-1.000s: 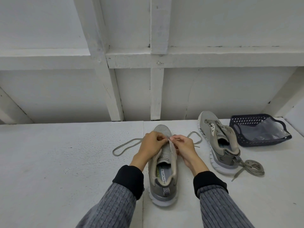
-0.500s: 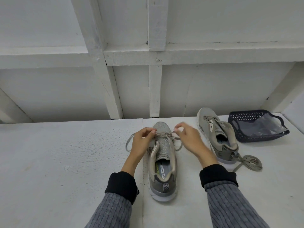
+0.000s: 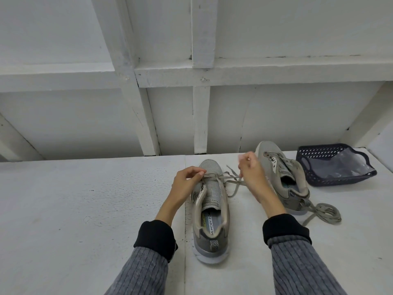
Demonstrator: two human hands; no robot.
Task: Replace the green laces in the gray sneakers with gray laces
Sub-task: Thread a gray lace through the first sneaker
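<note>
A gray sneaker (image 3: 210, 211) stands in front of me, toe pointing away, with a gray lace (image 3: 230, 178) threaded across its lowest eyelets. My left hand (image 3: 187, 182) pinches the lace at the shoe's left eyelets. Beyond the shoe's right side, my right hand (image 3: 252, 173) grips the other lace end, raised over the table. The second gray sneaker (image 3: 282, 177) lies to the right, partly behind my right hand. A loose bundled lace (image 3: 325, 213) rests at its heel.
A dark perforated basket (image 3: 312, 167) holding a clear plastic bag (image 3: 348, 162) sits at the far right of the white table (image 3: 85, 209). A white wall with beams rises right behind the table's back edge.
Both hands left the shoe's middle. The left went to the left eyelets, the right pulled the lace up and to the right. The lace loop at the left has been drawn in.
</note>
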